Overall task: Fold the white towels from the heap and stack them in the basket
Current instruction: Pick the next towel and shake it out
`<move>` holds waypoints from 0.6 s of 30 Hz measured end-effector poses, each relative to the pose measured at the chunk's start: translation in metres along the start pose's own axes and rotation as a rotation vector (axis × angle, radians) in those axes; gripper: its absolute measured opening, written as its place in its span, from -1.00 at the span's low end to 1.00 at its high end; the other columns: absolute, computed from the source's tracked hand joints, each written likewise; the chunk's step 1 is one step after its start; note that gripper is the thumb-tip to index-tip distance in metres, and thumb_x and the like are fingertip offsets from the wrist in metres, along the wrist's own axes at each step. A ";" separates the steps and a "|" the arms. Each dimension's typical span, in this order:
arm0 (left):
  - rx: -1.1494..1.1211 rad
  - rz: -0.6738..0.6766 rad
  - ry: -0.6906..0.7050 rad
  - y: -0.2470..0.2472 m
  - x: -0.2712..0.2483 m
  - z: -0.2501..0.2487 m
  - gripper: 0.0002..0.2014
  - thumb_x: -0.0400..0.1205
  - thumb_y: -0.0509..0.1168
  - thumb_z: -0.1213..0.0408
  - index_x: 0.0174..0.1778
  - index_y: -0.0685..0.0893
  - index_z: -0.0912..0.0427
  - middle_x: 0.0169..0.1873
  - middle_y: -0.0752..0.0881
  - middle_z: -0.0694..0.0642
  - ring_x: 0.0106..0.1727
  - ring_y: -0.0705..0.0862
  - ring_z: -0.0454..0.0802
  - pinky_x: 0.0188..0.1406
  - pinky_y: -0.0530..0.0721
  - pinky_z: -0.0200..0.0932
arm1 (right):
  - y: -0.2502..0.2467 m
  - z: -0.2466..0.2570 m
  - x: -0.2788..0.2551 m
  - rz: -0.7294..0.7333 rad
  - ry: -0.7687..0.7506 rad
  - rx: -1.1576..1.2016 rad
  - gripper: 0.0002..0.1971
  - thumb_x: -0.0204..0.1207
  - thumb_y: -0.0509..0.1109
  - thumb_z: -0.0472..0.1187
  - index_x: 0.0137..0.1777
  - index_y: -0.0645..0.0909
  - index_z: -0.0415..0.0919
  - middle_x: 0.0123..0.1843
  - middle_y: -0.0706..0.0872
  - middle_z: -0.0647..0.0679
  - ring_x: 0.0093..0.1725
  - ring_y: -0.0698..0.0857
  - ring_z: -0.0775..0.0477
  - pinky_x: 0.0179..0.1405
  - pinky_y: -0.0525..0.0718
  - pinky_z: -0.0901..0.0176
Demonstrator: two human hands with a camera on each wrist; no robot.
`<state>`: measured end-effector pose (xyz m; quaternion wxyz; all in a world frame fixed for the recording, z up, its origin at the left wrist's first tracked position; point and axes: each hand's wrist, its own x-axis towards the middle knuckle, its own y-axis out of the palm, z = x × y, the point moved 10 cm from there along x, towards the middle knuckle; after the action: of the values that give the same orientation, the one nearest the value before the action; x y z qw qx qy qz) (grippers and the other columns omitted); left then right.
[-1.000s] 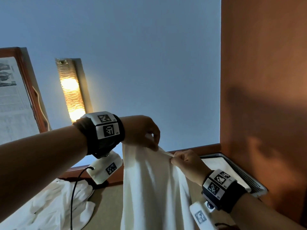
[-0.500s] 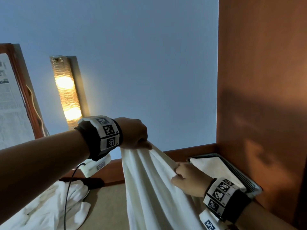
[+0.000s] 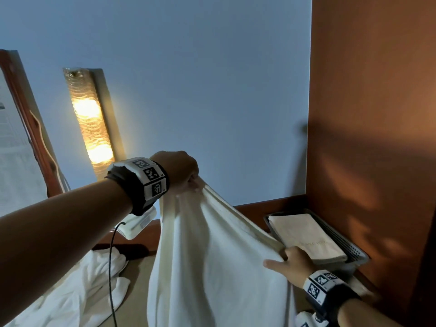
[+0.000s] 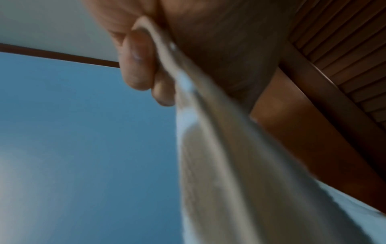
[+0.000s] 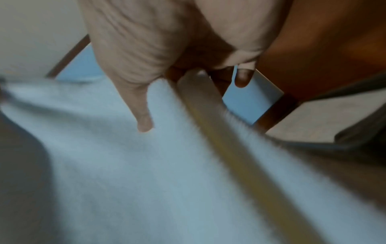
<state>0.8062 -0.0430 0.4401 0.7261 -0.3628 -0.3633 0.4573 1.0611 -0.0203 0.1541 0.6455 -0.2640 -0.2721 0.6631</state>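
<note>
Dark slatted basket (image 3: 349, 246) at the back right corner of the counter (image 3: 139, 274), against the wooden side panel (image 3: 372, 138); one folded white towel (image 3: 306, 234) flat inside, filling most of it

Left hand (image 3: 179, 171) raised, fingers (image 4: 135, 66) curled tight, clamping one corner of the held white towel (image 3: 212, 267) against the palm

Right hand (image 3: 292, 263) lower, just in front of the basket; thumb (image 5: 142, 107) straight along the near face, other fingers curled behind, gripping the hem (image 5: 219, 123)

Top edge taut and slanting between both hands, rest hanging over the counter's middle

Heap (image 3: 77, 286) of crumpled white towels along the left edge, black cable (image 3: 111, 267) hanging across it
</note>
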 end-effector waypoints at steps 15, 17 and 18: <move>-0.762 0.416 0.210 0.104 -0.059 -0.101 -0.50 0.41 0.54 -0.19 0.21 0.50 -0.62 0.19 0.70 -0.31 0.18 0.69 -0.26 0.30 0.65 -0.13 | -0.004 0.175 -0.058 0.229 -0.482 0.662 -0.36 0.30 0.49 0.38 -0.33 0.66 -0.31 -0.37 0.65 -0.16 -0.37 0.63 -0.06 -0.31 0.63 0.14; -0.869 0.415 0.206 0.111 -0.061 -0.107 -0.72 0.45 0.52 -0.17 -0.04 0.58 -0.57 -0.02 0.78 -0.21 -0.03 0.75 -0.26 0.13 0.75 -0.08 | -0.007 0.183 -0.068 0.207 -0.543 0.612 -0.37 0.28 0.45 0.43 -0.36 0.62 -0.23 -0.38 0.60 -0.08 -0.34 0.60 -0.01 -0.28 0.62 0.22; -0.910 0.403 0.205 0.111 -0.062 -0.109 -0.72 0.46 0.51 -0.17 -0.01 0.59 -0.54 -0.02 0.79 -0.18 -0.05 0.76 -0.24 0.11 0.78 -0.05 | -0.005 0.186 -0.073 0.216 -0.555 0.592 -0.38 0.29 0.44 0.44 -0.35 0.61 -0.20 -0.38 0.60 -0.03 -0.33 0.61 0.03 -0.27 0.62 0.24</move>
<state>0.8356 -0.0861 0.2810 0.4237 -0.7483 -0.3753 0.3458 0.9366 -0.0968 0.2903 0.5224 0.0947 -0.2042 0.8225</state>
